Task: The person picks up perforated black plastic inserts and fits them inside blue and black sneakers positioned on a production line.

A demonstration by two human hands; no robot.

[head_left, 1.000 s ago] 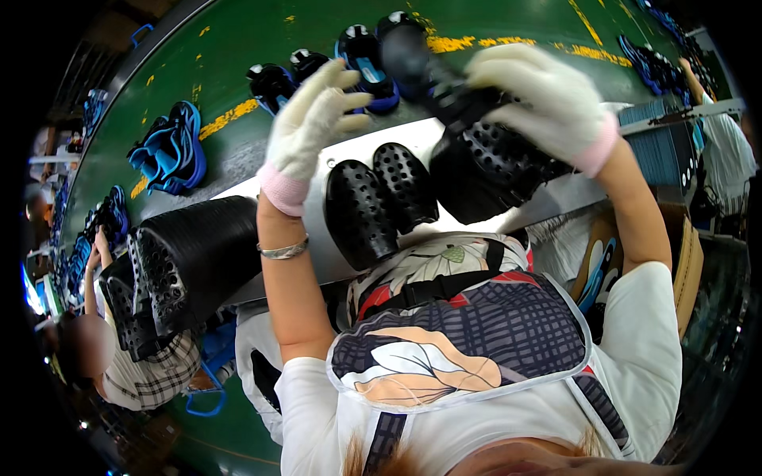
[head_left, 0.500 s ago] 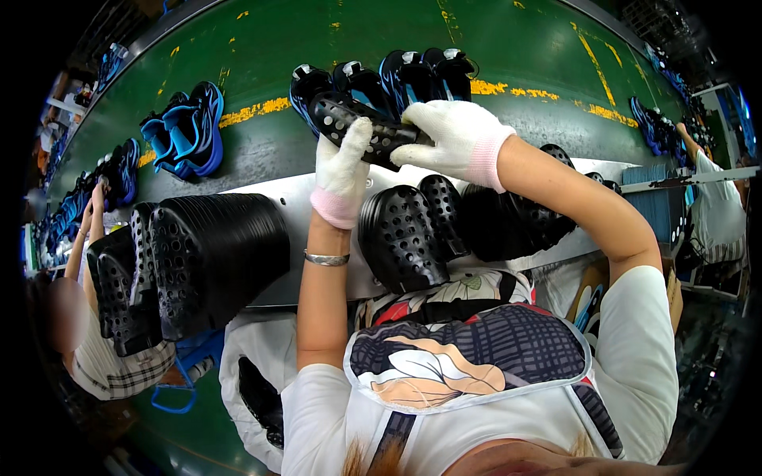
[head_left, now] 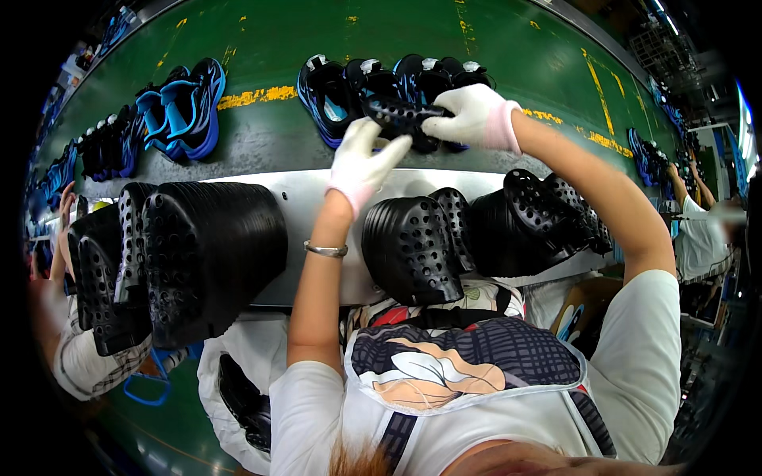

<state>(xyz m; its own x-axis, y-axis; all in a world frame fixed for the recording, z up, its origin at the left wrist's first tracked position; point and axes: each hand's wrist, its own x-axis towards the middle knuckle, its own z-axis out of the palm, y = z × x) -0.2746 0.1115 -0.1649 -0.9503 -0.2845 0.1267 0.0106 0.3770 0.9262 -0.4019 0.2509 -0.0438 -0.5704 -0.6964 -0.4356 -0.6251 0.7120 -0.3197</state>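
Observation:
A black perforated plastic shoe insert point(head_left: 391, 116) is pinched at its right end by my right hand point(head_left: 479, 117), in a white glove with a pink cuff. The insert hangs over the near heels of several black-and-blue sports shoes point(head_left: 321, 99) standing in a row. My left hand point(head_left: 367, 159), gloved the same way, is just below the insert's left end with thumb and fingers spread; whether a fingertip touches it I cannot make out. Nested stacks of inserts stand nearer me: a long stack point(head_left: 226, 246) at left, a shorter stack point(head_left: 413, 250) in the middle and another point(head_left: 516, 222) at right.
The shoes stand on a green surface point(head_left: 262, 47) with worn yellow lines. A pale metal shelf point(head_left: 321, 214) carries the stacks along its near edge. Another shoe pair point(head_left: 181, 115) is further left. Co-workers point(head_left: 95, 353) sit at the left and right rims.
My left hand has loosened from the insert and dropped slightly. The insert has shifted right in my right hand and now lies flatter. The view has shifted a little.

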